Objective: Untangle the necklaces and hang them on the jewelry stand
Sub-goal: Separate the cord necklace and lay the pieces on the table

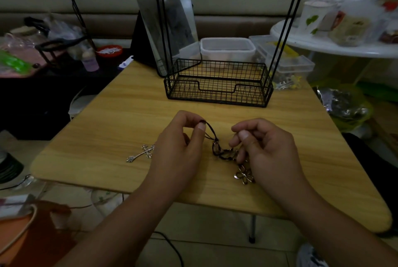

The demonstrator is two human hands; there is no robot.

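A tangle of dark necklace cords [224,152] lies on the wooden table [120,120] between my hands. My left hand [181,148] pinches a loop of dark cord between thumb and forefinger, lifted a little off the table. My right hand [265,148] pinches another strand of the tangle with curled fingers. A metal flower pendant [244,175] lies under my right hand, and a silver cross pendant [142,153] lies left of my left hand. The black wire jewelry stand [217,89] with its basket base stands at the table's far side; its hooks show along the top edge.
A mirror [165,23] leans behind the stand. Clear plastic boxes [228,49] sit behind the basket, and small clips [286,83] lie at its right. A white round table [336,45] with bags is at the right; clutter fills the left.
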